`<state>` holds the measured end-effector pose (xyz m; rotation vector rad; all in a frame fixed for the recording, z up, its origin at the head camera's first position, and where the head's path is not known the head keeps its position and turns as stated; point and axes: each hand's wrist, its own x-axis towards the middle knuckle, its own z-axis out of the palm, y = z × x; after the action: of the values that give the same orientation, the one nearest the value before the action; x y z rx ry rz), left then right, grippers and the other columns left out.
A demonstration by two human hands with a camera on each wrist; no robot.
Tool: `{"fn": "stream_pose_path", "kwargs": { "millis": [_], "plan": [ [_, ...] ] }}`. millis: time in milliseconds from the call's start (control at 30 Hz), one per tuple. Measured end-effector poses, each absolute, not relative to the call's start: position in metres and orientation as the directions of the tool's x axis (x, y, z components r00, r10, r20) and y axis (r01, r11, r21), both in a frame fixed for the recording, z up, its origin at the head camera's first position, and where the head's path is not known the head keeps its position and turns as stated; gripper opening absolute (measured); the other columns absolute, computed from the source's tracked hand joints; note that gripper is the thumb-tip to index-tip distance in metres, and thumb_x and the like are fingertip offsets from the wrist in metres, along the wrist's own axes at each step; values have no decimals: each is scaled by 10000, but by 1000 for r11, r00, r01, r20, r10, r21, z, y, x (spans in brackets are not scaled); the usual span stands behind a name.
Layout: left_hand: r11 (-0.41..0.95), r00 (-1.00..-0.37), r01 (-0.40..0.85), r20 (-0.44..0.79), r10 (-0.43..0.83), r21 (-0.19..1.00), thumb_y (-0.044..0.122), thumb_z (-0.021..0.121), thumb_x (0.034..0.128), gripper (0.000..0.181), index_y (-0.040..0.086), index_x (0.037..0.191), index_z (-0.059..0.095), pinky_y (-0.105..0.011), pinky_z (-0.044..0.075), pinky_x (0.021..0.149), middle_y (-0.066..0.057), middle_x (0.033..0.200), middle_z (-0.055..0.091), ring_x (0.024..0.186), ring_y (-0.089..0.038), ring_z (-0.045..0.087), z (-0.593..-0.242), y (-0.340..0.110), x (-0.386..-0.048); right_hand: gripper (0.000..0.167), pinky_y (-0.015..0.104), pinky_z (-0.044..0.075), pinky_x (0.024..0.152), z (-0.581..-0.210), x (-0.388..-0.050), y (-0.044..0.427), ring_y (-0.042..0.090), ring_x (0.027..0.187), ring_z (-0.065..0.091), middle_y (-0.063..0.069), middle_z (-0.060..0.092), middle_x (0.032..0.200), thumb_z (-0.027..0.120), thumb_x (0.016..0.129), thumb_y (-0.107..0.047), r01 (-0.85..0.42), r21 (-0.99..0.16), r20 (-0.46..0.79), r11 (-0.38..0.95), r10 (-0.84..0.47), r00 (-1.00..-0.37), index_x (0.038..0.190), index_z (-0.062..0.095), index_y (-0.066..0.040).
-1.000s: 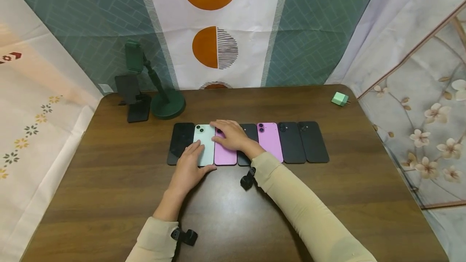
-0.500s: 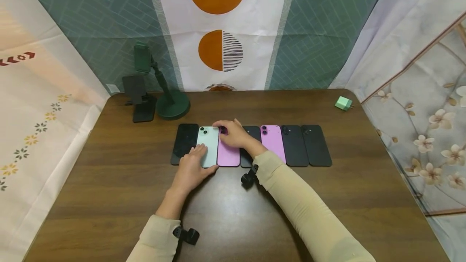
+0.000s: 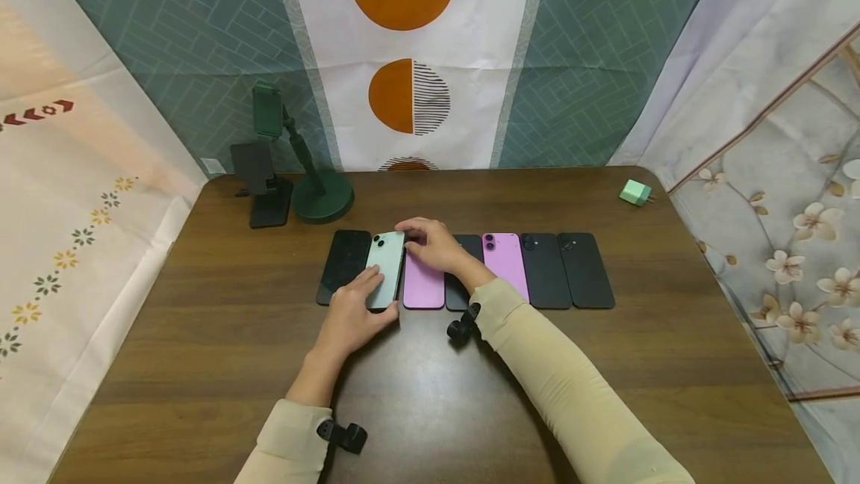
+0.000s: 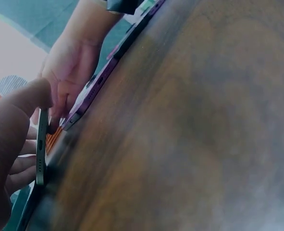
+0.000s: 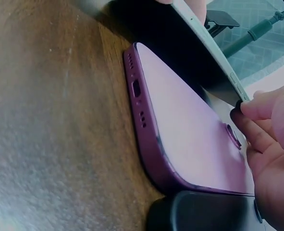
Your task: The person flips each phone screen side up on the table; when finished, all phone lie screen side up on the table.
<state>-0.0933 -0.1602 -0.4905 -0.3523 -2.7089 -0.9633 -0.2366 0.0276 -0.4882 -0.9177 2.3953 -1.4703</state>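
A mint-green smartphone [image 3: 385, 254] is tilted in the row of phones, its right long edge lifted off the table and its camera side up. My left hand [image 3: 351, 314] holds its lower part, thumb at the lower right edge and fingers over the back. At the upper right corner, my right hand [image 3: 435, 247] pinches the edge with thumb and finger, as the right wrist view shows the phone's raised edge [image 5: 214, 44]. Directly right lies a pink phone [image 3: 424, 286], flat and partly covered by the right hand. A black phone [image 3: 344, 264] lies left of the mint one.
Farther right in the row are a black phone [image 3: 458, 293], another pink phone [image 3: 505, 256] and two dark phones [image 3: 546, 271]. A green stand [image 3: 322, 198] and a black stand [image 3: 271, 204] are at the back left. A green charger plug [image 3: 634, 192] sits back right.
The mint phone lay flat before; its right edge is now raised and it leans left. My right fingers have closed in at its upper right corner. The head view has shifted slightly.
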Motion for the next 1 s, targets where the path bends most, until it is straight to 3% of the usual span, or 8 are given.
{"fn": "stream_pose_path", "kwargs": {
  "millis": [300,500,700,867,1000],
  "plan": [
    [676,-909,376,392,139,634,200,820,792,538,-75,1235,686,-497,557,918,-251,1261,661,1147,-375,659,-495,-165,-95,355,329,536,961,-490,-237,27,257,1166,658,168,644,1317,624,968,50,-337,-905,145,257,-561,-815,1323,625,36],
    [590,-882,424,462,96,687,111,819,778,496,-49,1232,700,-504,559,908,-225,1221,685,1124,-350,674,-500,-171,-97,426,362,513,1008,-490,-240,28,271,1230,622,180,621,1363,636,986,-14,-349,-912,152,215,-614,-775,1403,560,38],
    [528,-901,409,421,105,744,42,756,831,486,-23,1304,665,-512,543,922,-197,1284,662,1170,-324,647,-498,-175,-97,454,404,465,1066,-489,-244,29,281,1325,541,189,555,1442,596,1014,-35,-371,-914,170,165,-674,-719,1449,496,46],
    [547,-913,389,388,124,741,72,725,873,498,-4,1356,629,-530,508,988,-191,1346,630,1221,-331,620,-494,-175,-96,441,393,505,968,-491,-246,27,321,1245,584,226,560,1416,604,1010,-31,-358,-923,179,139,-669,-721,1429,504,61],
    [542,-913,392,386,131,744,92,741,894,496,-17,1362,620,-521,505,995,-197,1360,618,1232,-333,612,-492,-174,-95,420,329,507,932,-489,-245,27,266,1197,611,199,592,1382,617,1009,-55,-348,-925,166,152,-661,-731,1409,532,40]
  ]
}}
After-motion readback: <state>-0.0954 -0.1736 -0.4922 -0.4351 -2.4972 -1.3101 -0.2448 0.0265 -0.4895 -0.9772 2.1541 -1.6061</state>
